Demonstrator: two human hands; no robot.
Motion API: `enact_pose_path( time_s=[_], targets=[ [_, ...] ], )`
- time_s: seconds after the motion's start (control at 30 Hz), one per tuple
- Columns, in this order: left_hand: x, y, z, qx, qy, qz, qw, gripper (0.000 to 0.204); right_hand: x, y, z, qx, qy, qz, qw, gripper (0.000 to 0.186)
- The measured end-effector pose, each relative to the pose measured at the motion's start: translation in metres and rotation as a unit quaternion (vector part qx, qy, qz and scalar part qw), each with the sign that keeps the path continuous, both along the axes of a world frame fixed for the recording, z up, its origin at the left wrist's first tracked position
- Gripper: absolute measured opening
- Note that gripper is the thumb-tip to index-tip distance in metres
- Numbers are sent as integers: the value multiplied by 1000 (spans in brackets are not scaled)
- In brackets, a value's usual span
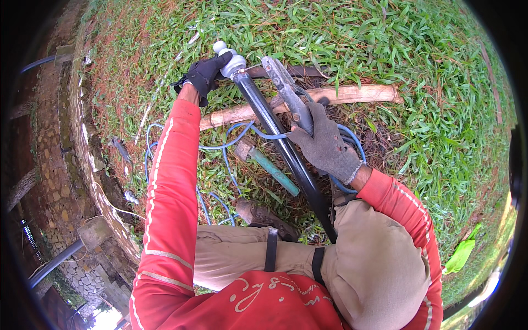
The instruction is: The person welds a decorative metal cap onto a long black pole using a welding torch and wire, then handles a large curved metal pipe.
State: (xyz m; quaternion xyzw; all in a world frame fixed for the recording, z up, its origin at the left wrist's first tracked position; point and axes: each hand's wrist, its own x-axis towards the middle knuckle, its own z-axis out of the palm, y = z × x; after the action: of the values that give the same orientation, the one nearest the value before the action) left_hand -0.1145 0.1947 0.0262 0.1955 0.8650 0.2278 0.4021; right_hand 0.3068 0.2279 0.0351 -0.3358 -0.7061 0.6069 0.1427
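Note:
My left hand (203, 74), in a black glove, is closed on the white rounded fitting (234, 65) at the upper end of a black pole (272, 126). A small white ball (219, 47) tops the fitting. The pole slants down toward my bent knee. My right hand (322, 140), in a grey knitted glove, grips a long grey tool (283, 82) just right of the pole, its far end near the fitting. A blue cable (231, 144) loops around and over the pole. A hammer-like tool with a green handle (272, 170) lies on the grass beside it.
A pale split log (363, 94) lies behind the pole on grass. A dark strip (300, 71) lies beyond it. A small tool (124, 149) is at the left, before a low edge (99, 187) with stone paving (82, 269) and grey pipes (52, 267) past it.

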Motion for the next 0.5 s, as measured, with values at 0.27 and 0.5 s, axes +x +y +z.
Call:
enact_pose_path(
  time_s=[0.27, 0.5],
  targets=[
    [8, -1, -4, 21, -38, 39, 998, 67, 3, 5, 8, -5, 22, -9, 1000, 61],
    [3, -6, -6, 77, -224, 79, 968, 32, 18, 21, 10, -125, 5, -84, 989, 40]
  ],
)
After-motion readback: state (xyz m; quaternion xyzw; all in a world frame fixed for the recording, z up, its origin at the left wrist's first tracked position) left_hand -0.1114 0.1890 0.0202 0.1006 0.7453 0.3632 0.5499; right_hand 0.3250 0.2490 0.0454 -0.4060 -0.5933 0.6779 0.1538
